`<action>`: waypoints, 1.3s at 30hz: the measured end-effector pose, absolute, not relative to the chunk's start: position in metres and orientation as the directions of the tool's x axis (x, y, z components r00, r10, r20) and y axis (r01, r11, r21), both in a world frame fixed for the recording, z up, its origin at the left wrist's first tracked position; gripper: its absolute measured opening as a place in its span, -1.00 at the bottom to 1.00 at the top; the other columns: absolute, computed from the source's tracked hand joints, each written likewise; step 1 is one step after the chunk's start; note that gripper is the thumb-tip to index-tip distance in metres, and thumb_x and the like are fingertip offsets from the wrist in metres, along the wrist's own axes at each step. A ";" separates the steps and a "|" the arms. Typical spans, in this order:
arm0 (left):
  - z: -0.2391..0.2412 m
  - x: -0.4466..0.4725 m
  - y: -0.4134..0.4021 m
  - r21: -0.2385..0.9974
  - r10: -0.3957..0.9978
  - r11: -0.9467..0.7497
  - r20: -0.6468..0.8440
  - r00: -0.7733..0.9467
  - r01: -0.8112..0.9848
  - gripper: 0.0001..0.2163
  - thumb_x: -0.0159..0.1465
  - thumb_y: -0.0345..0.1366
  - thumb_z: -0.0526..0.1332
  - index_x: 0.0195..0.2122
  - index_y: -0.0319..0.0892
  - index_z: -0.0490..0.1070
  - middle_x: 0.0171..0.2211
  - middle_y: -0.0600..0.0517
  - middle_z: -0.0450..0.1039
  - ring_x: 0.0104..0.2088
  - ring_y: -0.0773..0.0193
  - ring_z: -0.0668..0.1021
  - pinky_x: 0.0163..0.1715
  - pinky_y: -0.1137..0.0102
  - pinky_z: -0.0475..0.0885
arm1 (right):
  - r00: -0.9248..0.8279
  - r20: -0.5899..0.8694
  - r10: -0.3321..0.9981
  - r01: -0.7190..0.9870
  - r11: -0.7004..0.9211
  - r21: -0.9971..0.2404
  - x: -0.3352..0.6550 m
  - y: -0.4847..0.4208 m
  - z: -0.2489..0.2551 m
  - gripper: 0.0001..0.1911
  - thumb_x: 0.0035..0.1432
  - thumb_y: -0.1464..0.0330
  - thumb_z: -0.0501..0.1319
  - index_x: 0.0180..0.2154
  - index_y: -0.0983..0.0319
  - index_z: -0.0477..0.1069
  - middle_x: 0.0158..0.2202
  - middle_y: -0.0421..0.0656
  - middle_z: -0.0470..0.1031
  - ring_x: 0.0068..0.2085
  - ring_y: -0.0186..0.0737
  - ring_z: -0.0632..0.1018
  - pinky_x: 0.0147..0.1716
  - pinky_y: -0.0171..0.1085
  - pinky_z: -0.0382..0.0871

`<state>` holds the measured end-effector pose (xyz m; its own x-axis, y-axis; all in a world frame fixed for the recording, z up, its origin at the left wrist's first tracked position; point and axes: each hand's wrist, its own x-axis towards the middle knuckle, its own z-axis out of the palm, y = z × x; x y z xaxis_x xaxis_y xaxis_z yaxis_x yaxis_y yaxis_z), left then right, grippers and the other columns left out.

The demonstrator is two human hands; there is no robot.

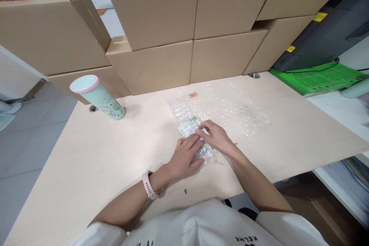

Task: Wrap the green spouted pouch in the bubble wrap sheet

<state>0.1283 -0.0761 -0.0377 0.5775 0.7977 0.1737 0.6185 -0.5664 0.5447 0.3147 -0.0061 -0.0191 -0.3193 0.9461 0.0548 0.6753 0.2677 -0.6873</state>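
Note:
A sheet of clear bubble wrap (239, 111) lies spread on the table. At its left side, a small whitish item (189, 127) with a bit of green is partly covered by the wrap; its kind cannot be made out. My left hand (186, 155), with a pale pink watch band on the wrist, rests over the item and wrap with its fingers stretched out. From the right, my right hand (215, 135) has its thumb and fingers closed together at the wrap's folded edge, close to the left fingertips. My hands hide part of the item.
A mint green tumbler (106, 102) with a pink rim stands at the table's back left. Stacked cardboard boxes (161, 65) line the back edge. A green plastic crate (319, 77) sits at the right, beside a dark case (311, 42). The wooden table (129, 153) ends before my body.

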 end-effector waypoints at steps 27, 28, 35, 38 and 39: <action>-0.004 0.135 -0.074 0.854 0.883 0.467 -0.463 0.076 -0.230 -0.46 0.06 -0.38 0.38 0.06 -0.20 0.26 -0.28 0.03 0.49 -0.39 0.34 0.55 -0.43 0.44 0.44 | -0.176 0.063 0.982 0.592 0.156 -0.790 0.317 0.003 -0.033 -0.82 0.03 0.39 0.09 -0.55 0.14 0.11 -0.64 -0.33 0.13 -0.56 -0.33 0.22 -0.52 -0.33 0.01; -0.005 0.135 -0.074 0.858 0.887 0.461 -0.456 0.076 -0.225 -0.46 0.05 -0.39 0.38 0.06 -0.21 0.26 -0.29 0.04 0.49 -0.41 0.35 0.54 -0.45 0.45 0.42 | -0.185 0.060 0.981 0.592 0.160 -0.790 0.317 0.002 -0.030 -0.82 0.01 0.41 0.09 -0.56 0.15 0.09 -0.64 -0.33 0.12 -0.56 -0.33 0.22 -0.52 -0.33 0.00; -0.007 0.137 -0.074 0.875 0.897 0.441 -0.438 0.061 -0.200 -0.46 -0.02 -0.42 0.36 0.02 -0.20 0.31 -0.35 0.10 0.46 -0.49 0.38 0.50 -0.50 0.46 0.38 | -0.193 0.016 0.981 0.703 0.149 -0.696 0.318 0.000 -0.019 -0.82 0.03 0.45 0.10 -0.55 0.16 0.14 -0.61 -0.29 0.20 -0.52 -0.31 0.27 -0.48 -0.30 0.01; -0.005 0.137 -0.074 0.867 0.889 0.456 -0.454 0.060 -0.203 -0.45 -0.03 -0.43 0.37 0.03 -0.18 0.32 -0.30 0.07 0.46 -0.43 0.34 0.54 -0.44 0.40 0.46 | -0.143 -0.003 0.990 0.860 0.123 -0.495 0.315 -0.003 -0.015 -0.87 0.11 0.45 0.11 -0.47 0.17 0.28 -0.49 -0.21 0.40 -0.39 -0.21 0.40 -0.45 -0.28 0.03; -0.004 0.137 -0.073 0.863 0.886 0.462 -0.461 0.058 -0.206 -0.45 -0.03 -0.43 0.38 0.03 -0.18 0.32 -0.28 0.06 0.46 -0.41 0.32 0.55 -0.42 0.38 0.48 | -0.141 0.022 0.990 0.889 0.136 -0.437 0.314 -0.004 -0.014 -0.88 0.13 0.45 0.11 -0.43 0.16 0.32 -0.41 -0.16 0.46 -0.30 -0.16 0.44 -0.43 -0.28 0.04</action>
<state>0.1373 -0.0733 -0.0040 0.0581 0.8857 -0.4606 -0.2063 0.4620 0.8625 0.3144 -0.0040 -0.0136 -0.1410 0.9898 0.0220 0.8889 0.1364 -0.4373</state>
